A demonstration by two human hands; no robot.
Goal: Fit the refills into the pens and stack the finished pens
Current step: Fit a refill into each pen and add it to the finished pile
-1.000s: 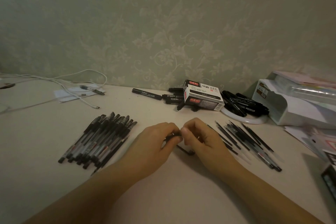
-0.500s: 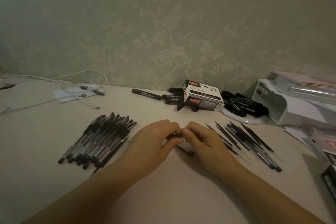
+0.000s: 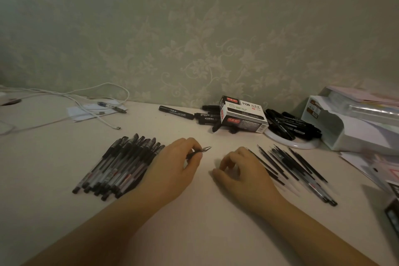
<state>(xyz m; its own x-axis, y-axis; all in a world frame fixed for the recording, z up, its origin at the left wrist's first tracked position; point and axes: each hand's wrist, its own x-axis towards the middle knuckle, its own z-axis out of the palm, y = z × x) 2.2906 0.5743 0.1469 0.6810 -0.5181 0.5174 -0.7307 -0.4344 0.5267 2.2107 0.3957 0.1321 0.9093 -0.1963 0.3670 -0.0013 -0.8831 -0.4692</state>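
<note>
From the head camera, your left hand (image 3: 172, 166) grips a pen (image 3: 199, 152) between thumb and curled fingers. Only the pen's front end shows: a short dark stretch and a pointed metal tip that sticks out past your fingertips, aimed right and slightly away from you. The rest of the barrel is hidden under the hand, so you cannot tell how long it is or whether it wears a cap.

Your right hand (image 3: 241, 170) sits just to the right, apart from the left, with a bare strip of table (image 3: 194, 222) between them. Its fingers (image 3: 224, 163) are loosely curled and point down toward the tabletop, the thumb tucked low on the near side. Nothing shows inside the curl; whether the fingertips touch the surface is unclear.

Just beside your left hand, on its outer side, lies the stack of finished pens (image 3: 121, 166), laid side by side and slanted, their ends toward the wall. The back of your left hand overlaps its near edge. Just beside your right hand, on its outer side, lies the loose pile of refills (image 3: 295, 166), thin dark rods fanned out on the table; the knuckles sit next to the nearest ones.

Farther back stand a marker box (image 3: 244, 117) printed 1120, black markers (image 3: 176, 112) scattered round it, more markers on a white plate (image 3: 302, 144), and a white tray (image 3: 345, 129). A white cable (image 3: 95, 112) trails at far left.
</note>
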